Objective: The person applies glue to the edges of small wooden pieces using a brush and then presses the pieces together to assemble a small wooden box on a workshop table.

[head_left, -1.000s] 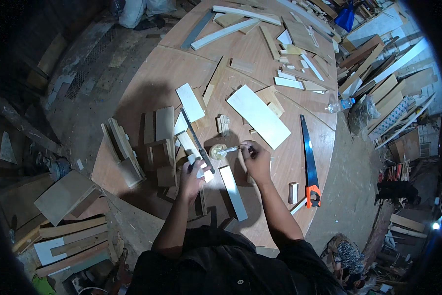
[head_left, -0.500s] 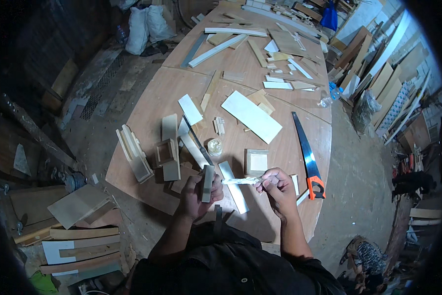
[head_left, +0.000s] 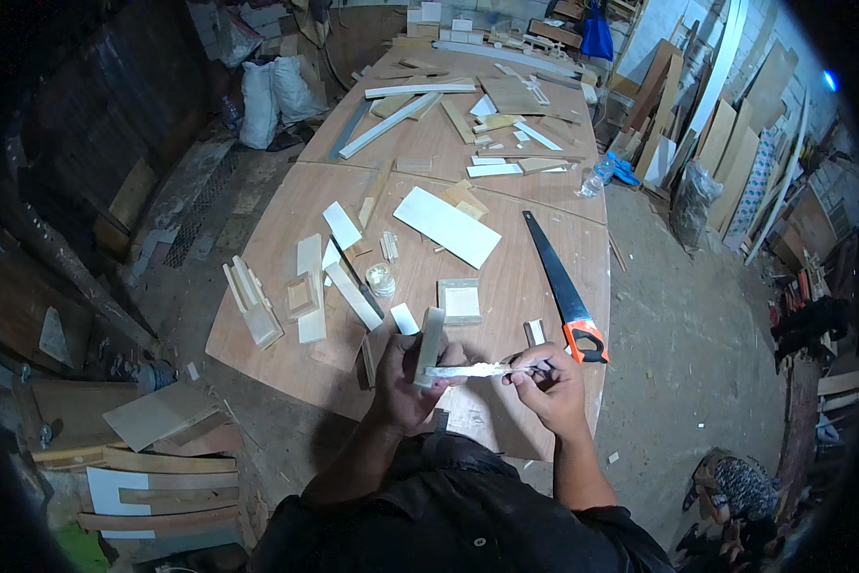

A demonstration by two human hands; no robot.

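Note:
My left hand [head_left: 402, 387] is closed around a small flat piece of wood [head_left: 431, 334] held on edge above the near end of the table. In my right hand [head_left: 551, 384] a thin stick [head_left: 482, 371] is pinched between thumb and fingers. White paste coats the stick, and its left end lies across the lower part of the wood piece. Just beyond my hands stands a small open jar [head_left: 381, 280] with pale contents. A small square wooden frame [head_left: 461, 302] lies to the right of the jar. Part of my left fingers is hidden behind the wood.
A handsaw [head_left: 563, 282] with an orange and black handle lies at the right edge of the table [head_left: 506, 334]. A white board [head_left: 448, 226], wooden assemblies [head_left: 254, 304] and a dark narrow tool [head_left: 355, 277] lie beyond my hands. Offcuts cover the far end. Someone crouches [head_left: 732, 487] at lower right.
The stick's end has gone from beside the wood piece to across its face. Both hands sit slightly lower, and the whole view has shifted.

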